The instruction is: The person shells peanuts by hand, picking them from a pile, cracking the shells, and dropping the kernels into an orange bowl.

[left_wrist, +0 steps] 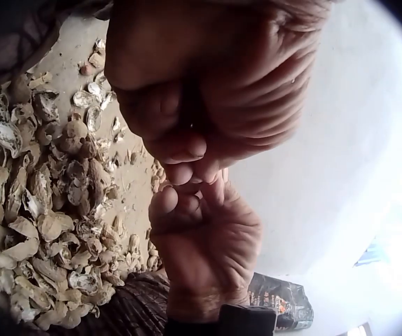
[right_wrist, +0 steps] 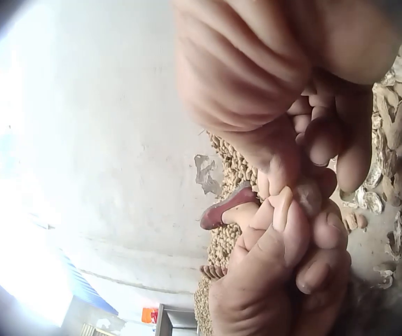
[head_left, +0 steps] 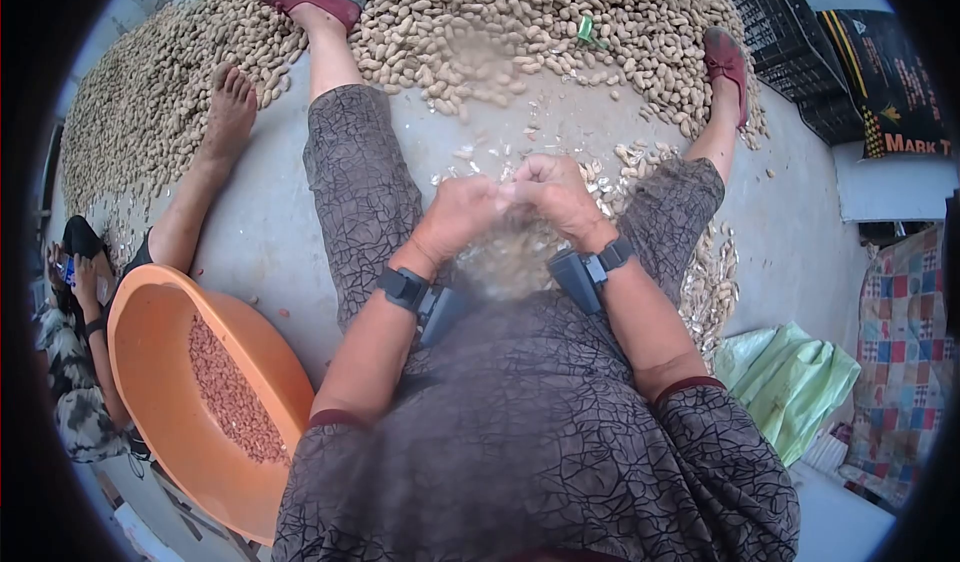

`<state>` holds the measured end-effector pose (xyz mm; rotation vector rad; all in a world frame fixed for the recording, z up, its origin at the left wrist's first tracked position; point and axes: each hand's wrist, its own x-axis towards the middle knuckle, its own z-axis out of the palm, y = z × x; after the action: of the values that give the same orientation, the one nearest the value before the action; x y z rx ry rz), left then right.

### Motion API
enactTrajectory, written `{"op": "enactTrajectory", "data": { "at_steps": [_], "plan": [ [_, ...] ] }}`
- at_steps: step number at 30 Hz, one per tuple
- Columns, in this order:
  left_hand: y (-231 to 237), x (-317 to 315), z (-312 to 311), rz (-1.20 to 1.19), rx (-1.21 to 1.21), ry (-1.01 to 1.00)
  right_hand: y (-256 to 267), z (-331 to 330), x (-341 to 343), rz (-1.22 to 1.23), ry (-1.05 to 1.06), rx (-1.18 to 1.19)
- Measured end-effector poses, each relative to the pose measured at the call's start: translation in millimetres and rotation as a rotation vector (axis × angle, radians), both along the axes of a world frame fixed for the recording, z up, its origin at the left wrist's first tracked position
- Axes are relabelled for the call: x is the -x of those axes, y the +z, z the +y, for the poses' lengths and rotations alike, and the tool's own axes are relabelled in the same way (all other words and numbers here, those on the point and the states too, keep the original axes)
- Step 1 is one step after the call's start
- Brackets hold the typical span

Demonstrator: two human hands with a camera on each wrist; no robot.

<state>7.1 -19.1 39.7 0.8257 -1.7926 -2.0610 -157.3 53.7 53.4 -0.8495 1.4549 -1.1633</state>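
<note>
The left hand (head_left: pixel 460 214) and right hand (head_left: pixel 556 198) meet at their fingertips above the floor between the legs. Both have curled fingers, and the thumbs come together in the right wrist view. A small pale peanut (right_wrist: pixel 309 197) seems pinched there, mostly hidden by fingers. In the left wrist view, the left hand (left_wrist: pixel 222 77) is above and the right hand (left_wrist: pixel 211 248) below, their tips touching. Beneath them lies a heap of split peanut shells (left_wrist: pixel 54 224). Unshelled peanuts (head_left: pixel 470 12) spread across the floor ahead.
An orange basin (head_left: pixel 145 362) with reddish kernels (head_left: pixel 232 392) stands at the left, near another person's bare leg (head_left: pixel 190 197). A green sack (head_left: pixel 790 382) lies at the right. Black crates (head_left: pixel 780 37) and a printed black bag (head_left: pixel 890 82) are at the upper right.
</note>
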Motion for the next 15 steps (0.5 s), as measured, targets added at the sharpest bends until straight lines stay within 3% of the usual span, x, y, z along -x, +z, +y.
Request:
{"op": "enactTrajectory", "data": {
  "at_steps": [5, 15],
  "plan": [
    [6, 0, 1, 0.059, -0.197, 0.06, 5, 2, 1, -0.222, 0.014, -0.016],
    [0, 2, -1, 0.09, -0.406, 0.162, 3, 0, -1, -0.266, -0.016, 0.035]
  ]
}}
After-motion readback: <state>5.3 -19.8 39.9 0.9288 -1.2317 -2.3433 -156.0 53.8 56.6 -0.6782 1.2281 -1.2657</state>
